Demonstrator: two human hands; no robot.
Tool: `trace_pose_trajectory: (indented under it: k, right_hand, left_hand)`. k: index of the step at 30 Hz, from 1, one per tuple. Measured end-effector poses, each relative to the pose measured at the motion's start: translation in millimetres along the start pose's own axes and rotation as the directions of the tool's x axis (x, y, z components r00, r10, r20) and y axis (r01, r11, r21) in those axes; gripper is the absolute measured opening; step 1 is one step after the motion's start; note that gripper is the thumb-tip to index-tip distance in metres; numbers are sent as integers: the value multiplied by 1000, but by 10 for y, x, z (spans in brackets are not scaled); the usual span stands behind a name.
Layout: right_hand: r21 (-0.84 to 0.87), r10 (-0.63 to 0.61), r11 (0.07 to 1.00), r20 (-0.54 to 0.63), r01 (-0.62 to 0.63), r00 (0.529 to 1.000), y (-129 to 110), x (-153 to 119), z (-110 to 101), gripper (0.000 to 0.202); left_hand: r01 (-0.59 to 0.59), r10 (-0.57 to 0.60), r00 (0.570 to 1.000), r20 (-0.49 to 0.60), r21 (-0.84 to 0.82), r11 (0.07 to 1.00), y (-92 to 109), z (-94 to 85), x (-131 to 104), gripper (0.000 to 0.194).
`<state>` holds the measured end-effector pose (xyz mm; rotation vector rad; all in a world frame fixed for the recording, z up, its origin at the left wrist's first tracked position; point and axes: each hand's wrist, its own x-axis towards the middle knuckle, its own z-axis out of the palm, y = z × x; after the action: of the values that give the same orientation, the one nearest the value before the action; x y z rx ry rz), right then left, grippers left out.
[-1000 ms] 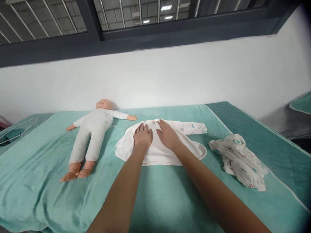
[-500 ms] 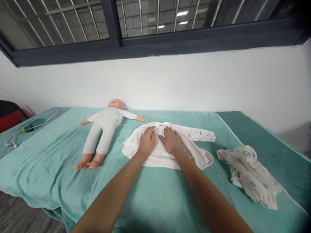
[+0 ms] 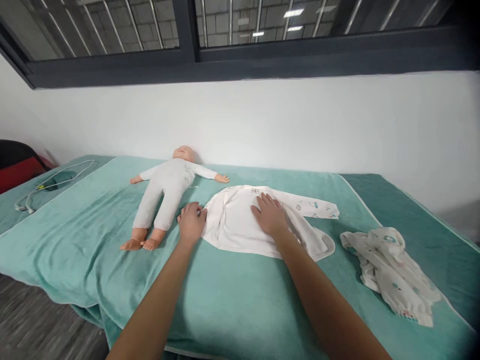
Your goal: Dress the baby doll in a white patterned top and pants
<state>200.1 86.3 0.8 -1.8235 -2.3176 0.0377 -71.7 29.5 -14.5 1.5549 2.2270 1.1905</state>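
A white baby shirt (image 3: 240, 220) lies spread on the green blanket (image 3: 232, 300), a small label at its neckline and one printed sleeve stretched out to the right. My left hand (image 3: 192, 223) is at the shirt's left edge, its fingers curled and the thumb against the cloth, closed on the edge as far as I can see. Flat on the right part of the shirt front rests my right hand (image 3: 270, 216), open with its fingers stretched out. The left sleeve is not visible. Left of the shirt, a baby doll (image 3: 168, 185) with a white cloth body lies on its back, arms spread.
At the right lies a crumpled, printed white baby garment (image 3: 393, 275). A pale cable (image 3: 56, 180) and a red and black item (image 3: 18, 167) are at the far left. Behind the blanket rises a white wall (image 3: 281, 125) below a dark window frame (image 3: 262, 62).
My left hand has moved left from the middle of the shirt to its left edge. My right hand stays on the shirt. The view has shifted slightly.
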Motion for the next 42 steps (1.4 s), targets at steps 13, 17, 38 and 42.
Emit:
trace_pose_trajectory:
  k: [13, 17, 38, 42]
  right_hand:
    - [60, -38, 997, -45, 41, 998, -10, -37, -60, 49]
    - [84, -129, 987, -53, 133, 990, -74, -57, -49, 51]
    - [160, -194, 968, -14, 194, 981, -67, -56, -34, 52]
    - [159, -193, 968, -14, 193, 981, -63, -57, -36, 51]
  left_hand:
    - [73, -177, 962, -210, -423, 903, -185, 171, 325, 19]
    - [48, -161, 961, -225, -437, 898, -176, 163, 275, 26]
    - [-614, 568, 762, 312, 67, 787, 233, -140, -564, 49]
    - [-566, 518, 811, 273, 140, 812, 214, -95, -516, 43]
